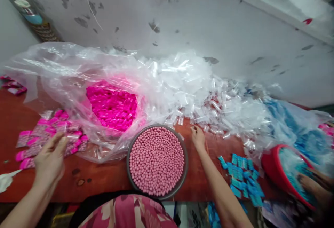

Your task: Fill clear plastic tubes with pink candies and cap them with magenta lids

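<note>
Right, biggest thing on the red table [104, 179] is that long drift of empty clear sleeves [198, 92] running along the wall, barely dented by the look of it, so I'd say most of the packing is yet to come. Beside it, the big clear bag [78, 78] lies slumped open with a bright heap of pink caps [112, 106] showing through its side, plenty left in there too. Front and centre sits the metal bowl [180, 182], filled nearly to the rim with pink beads [156, 160]; that supply looks almost untouched. Over on the left is the done work, a modest scatter of filled pink packets [49, 132], small next to everything waiting. On the right lies a cluster of blue packets [242, 179], and next to them a red basin [271, 167] where another person's hand [310, 184] is busy.

Now the hands. The left hand [50, 158] hovers over the near edge of the filled pink packets, fingers spread and loose, gripping nothing. The right hand [198, 138] is stretched out to the near fringe of the clear sleeves, just past the bowl, fingertips pinched together at one of them; whether it actually has one clamped, I can't tell from here.
</note>
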`<state>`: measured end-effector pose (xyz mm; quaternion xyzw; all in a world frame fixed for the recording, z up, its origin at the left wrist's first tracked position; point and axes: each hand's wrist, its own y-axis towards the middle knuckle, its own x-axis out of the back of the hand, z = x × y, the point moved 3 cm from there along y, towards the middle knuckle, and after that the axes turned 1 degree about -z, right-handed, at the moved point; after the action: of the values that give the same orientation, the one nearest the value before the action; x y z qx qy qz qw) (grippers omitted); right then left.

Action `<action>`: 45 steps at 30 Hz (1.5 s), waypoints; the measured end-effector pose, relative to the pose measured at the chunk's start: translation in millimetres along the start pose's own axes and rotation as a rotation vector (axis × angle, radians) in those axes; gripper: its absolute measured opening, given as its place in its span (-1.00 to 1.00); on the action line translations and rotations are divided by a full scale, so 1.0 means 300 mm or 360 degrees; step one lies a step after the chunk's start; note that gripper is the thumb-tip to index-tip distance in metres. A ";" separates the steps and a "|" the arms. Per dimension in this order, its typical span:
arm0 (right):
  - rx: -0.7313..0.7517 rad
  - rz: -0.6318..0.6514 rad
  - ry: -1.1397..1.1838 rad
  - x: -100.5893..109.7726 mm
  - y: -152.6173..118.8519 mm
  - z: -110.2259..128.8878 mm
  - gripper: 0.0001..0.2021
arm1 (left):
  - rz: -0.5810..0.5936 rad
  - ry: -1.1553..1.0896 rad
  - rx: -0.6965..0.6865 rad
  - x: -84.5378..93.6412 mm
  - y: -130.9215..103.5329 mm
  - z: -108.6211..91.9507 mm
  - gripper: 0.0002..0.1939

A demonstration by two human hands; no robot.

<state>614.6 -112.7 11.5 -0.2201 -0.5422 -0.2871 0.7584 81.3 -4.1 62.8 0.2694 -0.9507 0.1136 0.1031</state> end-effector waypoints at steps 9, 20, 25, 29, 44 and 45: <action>0.0105 0.0328 -0.0212 -0.089 0.162 -0.157 -0.58 | 0.0895 0.0023 0.0290 -0.231 -0.267 0.011 -0.56; 0.0652 0.0494 0.0737 0.030 -0.176 0.122 -0.62 | 0.1421 -0.0033 0.0172 -0.299 -0.448 0.001 -0.62; 0.0932 0.0581 0.0712 -0.037 -0.333 0.261 -0.79 | 0.1509 -0.0037 0.0111 -0.247 -0.483 0.018 -0.67; 0.0744 0.0712 0.1028 -0.151 -0.400 0.315 -0.84 | 0.1427 -0.0073 0.0095 -0.203 -0.485 0.046 -0.67; 0.0315 0.1039 0.1933 -0.108 -0.576 0.405 -0.73 | 0.1552 0.0111 -0.0673 -0.361 -0.648 -0.024 -0.67; 0.0334 0.1018 0.1910 -0.099 -0.579 0.410 -0.73 | 0.1551 0.0097 -0.0676 -0.373 -0.654 -0.032 -0.71</action>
<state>404.5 -155.8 25.9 -0.0975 0.0384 -0.0674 0.9922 280.9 -109.6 74.7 -0.2337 -0.9643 -0.0388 0.1182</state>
